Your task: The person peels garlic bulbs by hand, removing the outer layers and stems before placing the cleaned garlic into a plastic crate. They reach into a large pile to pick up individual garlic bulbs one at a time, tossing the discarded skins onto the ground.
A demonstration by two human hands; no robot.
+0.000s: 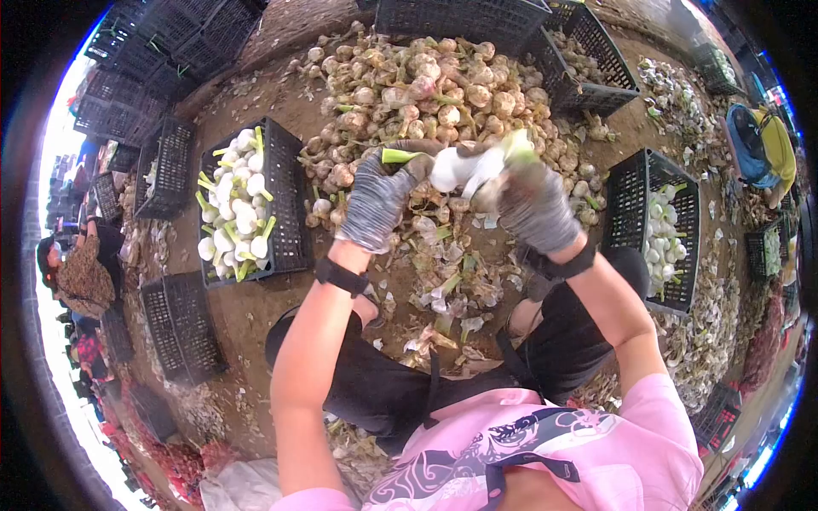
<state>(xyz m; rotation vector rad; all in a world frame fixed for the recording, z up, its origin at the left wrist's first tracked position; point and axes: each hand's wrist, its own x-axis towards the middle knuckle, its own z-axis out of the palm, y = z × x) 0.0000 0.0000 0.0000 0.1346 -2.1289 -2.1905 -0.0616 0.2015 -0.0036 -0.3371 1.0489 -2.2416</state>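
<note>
My left hand, in a grey striped glove, is closed around the green stem of a white garlic bulb. Beside it my right hand, gloved as well, is closed on pale, partly blurred skin and leaves at the bulb's right. Both hands are raised in front of a large heap of unpeeled garlic. Loose peelings lie on the ground below them.
A black crate of peeled bulbs stands at the left, another at the right. More crates stand behind the heap. An upended crate is at lower left. A person sits at far left.
</note>
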